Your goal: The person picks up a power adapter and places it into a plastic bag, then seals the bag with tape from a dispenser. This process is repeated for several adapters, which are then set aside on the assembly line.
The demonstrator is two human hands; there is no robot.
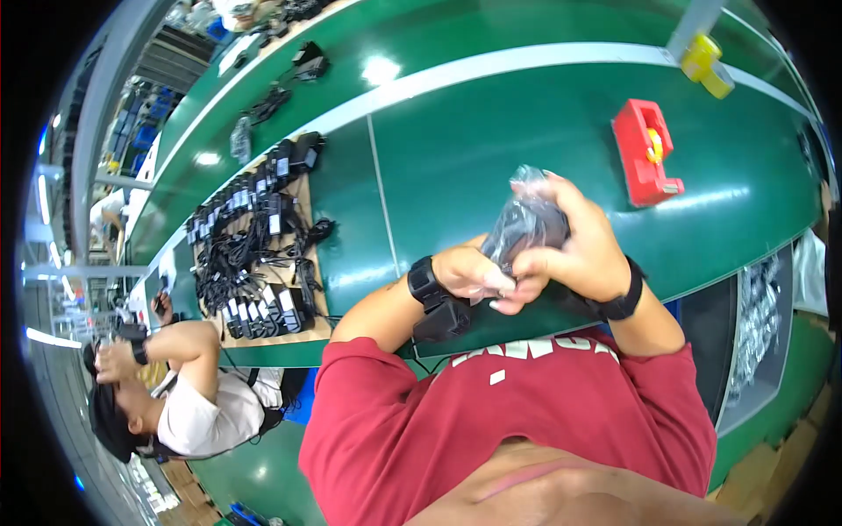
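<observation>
Both hands meet close to the chest, above the near edge of the green table [491,158]; the right hand [583,241] is curled tightly over a clear plastic bag [522,219] holding a dark object, the bag rising above and to the left of its fingers; the left hand [469,273] pinches the bag's lower end from the left, fingers closed; a red tape dispenser [647,151] sits farther right; black adapters [259,254] lie far left.

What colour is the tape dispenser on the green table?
Red; the blocky plastic tape dispenser shows best in the head view.
</observation>
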